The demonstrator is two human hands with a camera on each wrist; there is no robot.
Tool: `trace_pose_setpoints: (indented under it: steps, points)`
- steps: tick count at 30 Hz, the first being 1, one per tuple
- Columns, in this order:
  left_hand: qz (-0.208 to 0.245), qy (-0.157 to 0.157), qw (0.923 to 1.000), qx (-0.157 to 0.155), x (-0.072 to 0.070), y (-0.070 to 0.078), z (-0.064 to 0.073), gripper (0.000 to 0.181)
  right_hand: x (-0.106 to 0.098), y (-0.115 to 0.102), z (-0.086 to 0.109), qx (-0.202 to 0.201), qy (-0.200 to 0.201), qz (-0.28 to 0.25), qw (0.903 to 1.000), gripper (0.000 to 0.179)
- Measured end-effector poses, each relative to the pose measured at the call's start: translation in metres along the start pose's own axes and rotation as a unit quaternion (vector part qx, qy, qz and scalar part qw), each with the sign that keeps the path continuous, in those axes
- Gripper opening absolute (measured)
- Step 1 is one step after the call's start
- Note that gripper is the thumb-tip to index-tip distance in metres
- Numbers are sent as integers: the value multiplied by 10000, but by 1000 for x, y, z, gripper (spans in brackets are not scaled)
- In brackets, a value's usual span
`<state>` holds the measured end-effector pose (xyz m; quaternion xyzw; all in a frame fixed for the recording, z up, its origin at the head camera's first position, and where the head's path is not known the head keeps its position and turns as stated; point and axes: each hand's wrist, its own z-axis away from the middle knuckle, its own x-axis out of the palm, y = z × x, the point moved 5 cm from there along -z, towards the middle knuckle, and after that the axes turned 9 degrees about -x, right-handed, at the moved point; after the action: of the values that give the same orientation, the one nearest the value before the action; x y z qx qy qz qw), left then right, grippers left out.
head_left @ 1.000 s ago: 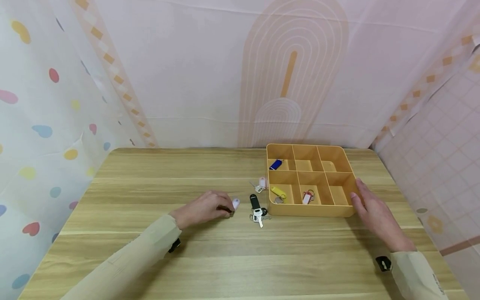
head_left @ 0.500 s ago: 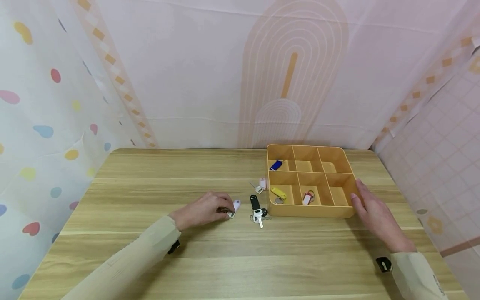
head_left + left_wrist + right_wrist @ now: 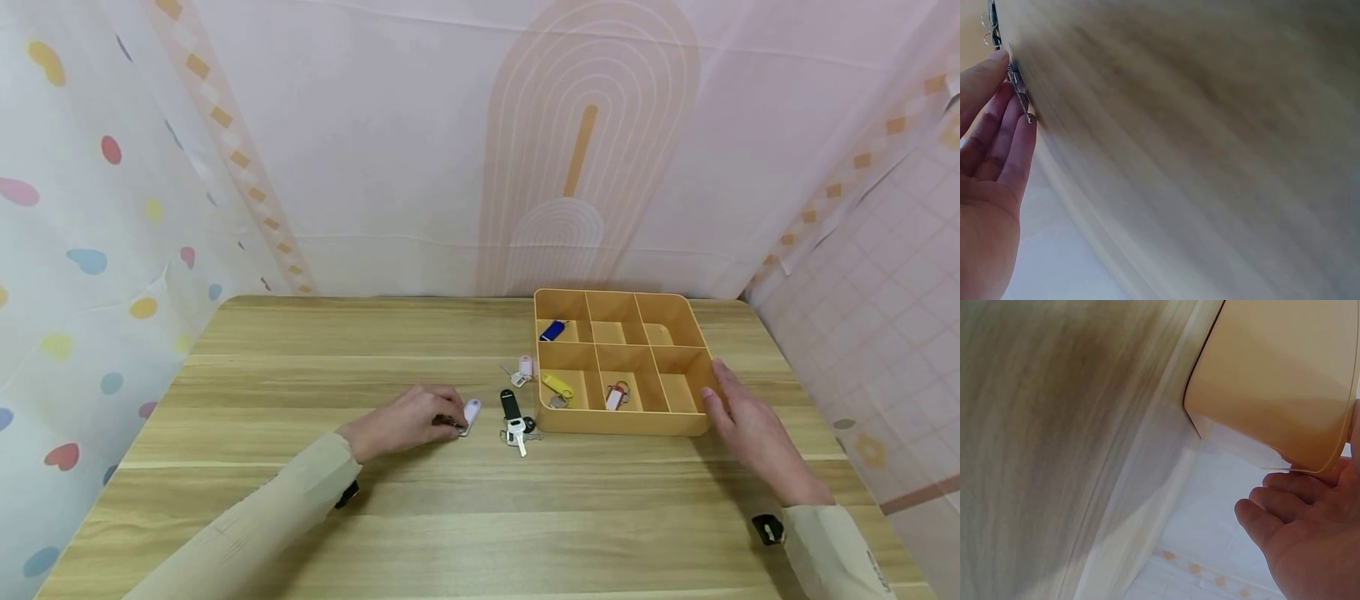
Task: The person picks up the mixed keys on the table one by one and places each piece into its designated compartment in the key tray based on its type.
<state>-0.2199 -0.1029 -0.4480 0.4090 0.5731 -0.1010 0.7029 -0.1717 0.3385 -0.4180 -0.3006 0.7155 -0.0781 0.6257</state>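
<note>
My left hand (image 3: 412,421) is low over the table, its thumb and fingers pinching a key (image 3: 1020,94). From the fingertips a pale lilac key tag (image 3: 472,410) sticks out to the right; part of this set is hidden by the fingers. Just to the right lies a black key tag (image 3: 510,404) with silver keys (image 3: 517,433). My right hand (image 3: 753,425) holds the right wall of an orange divided box (image 3: 622,422), thumb over the rim and fingers along the outside. In the right wrist view the fingers (image 3: 1285,494) lie by the box's edge.
A pale pink tag with a key (image 3: 522,371) lies against the box's left wall. Inside the box, a blue tag (image 3: 552,331), a yellow tag (image 3: 557,385) and a red-and-white tag (image 3: 616,396) occupy separate compartments. Patterned curtains (image 3: 375,167) enclose the wooden table.
The lilac tag has shifted slightly at the left fingertips and more of it shows than a second ago. The right hand and the box stay where they were.
</note>
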Motion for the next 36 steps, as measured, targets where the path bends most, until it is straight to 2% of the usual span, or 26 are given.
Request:
trace_pose_setpoints:
  steps: [6,10,16,21,26,30,36]
  points:
    - [190,31,9998,45,0,-2,-1,10,0,1,0,-46,16,33,10000,64]
    - [314,46,9995,-35,0,-3,-3,9,0,2,-1,-73,23,21,10000,64]
    - [298,98,9995,-66,-1,0,-3,9,-1,2,-1,-61,27,31,10000,64]
    - [303,62,9993,-218,-2,0,-2,11,0,2,-2,11,-1,41,10000,64]
    - [326,249,9988,-266,-6,2,0,11,1,2,-2,42,-43,44,10000,65]
    - [613,447,9966,-326,-12,7,0,12,1,2,-1,-21,-15,31,10000,65]
    - [1298,804,9866,-570,-27,17,-2,12,1,2,0,-157,113,91,9998,63]
